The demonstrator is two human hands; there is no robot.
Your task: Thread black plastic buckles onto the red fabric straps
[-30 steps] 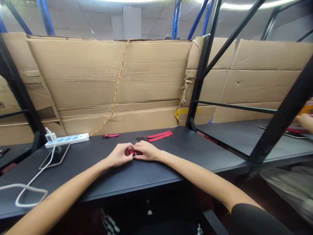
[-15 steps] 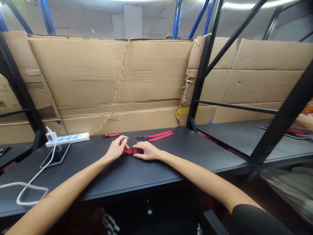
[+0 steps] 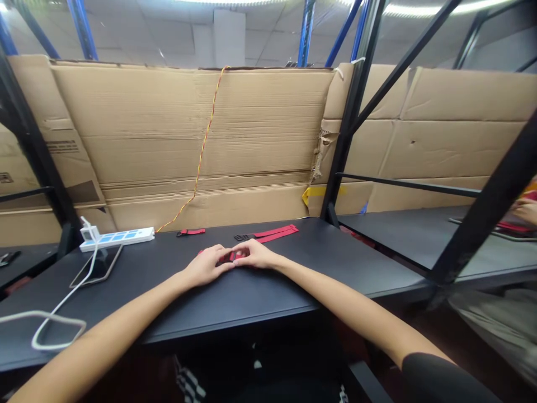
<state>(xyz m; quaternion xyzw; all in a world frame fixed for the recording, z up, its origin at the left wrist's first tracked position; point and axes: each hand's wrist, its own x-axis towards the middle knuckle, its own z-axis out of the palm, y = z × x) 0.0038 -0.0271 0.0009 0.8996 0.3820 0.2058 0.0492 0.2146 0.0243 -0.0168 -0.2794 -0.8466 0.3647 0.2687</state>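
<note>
Nearest: L hand (image 3: 205, 266) and R hand (image 3: 255, 254), both bare to the forearm, black sleeve (image 3: 436, 378) on R upper arm. Both hands rest on the counter (image 3: 235, 302) near its ctr, curled inward, fingertips almost meeting and pinching a red strap (image 3: 233, 256) btwn them. Strap lies low on counter, one end showing past L hand fingers (image 3: 216, 250). Dark buckle (image 3: 232, 256) partly visible btwn the fingers; exact grip on it hidden, cannot confirm which fingers bear on it.

Handling note: small part, so best worked w/ fingertips close to buckle, strap flat and untwisted, tension even from both hands.

Further out, near back edge of counter: short red strap w/ black clip (image 3: 191, 232); two longer red straps (image 3: 277, 233) side by side, black buckle piece (image 3: 241, 237) at their L end. To L: white power strip (image 3: 117, 239), phone (image 3: 96, 266) lying flat just below it, white cable (image 3: 54, 330) running across phone and looping toward counter's front edge.

Behind: cardboard sheets (image 3: 188, 140) lining the back, yellow-red wire (image 3: 205, 151) hanging down them, yellow tape (image 3: 312, 194), black steel upright (image 3: 348, 123), blue rack posts (image 3: 83, 28) above. Far R: second counter (image 3: 398, 240), co-worker's hand (image 3: 524, 211) beside red straps (image 3: 512, 226).
</note>
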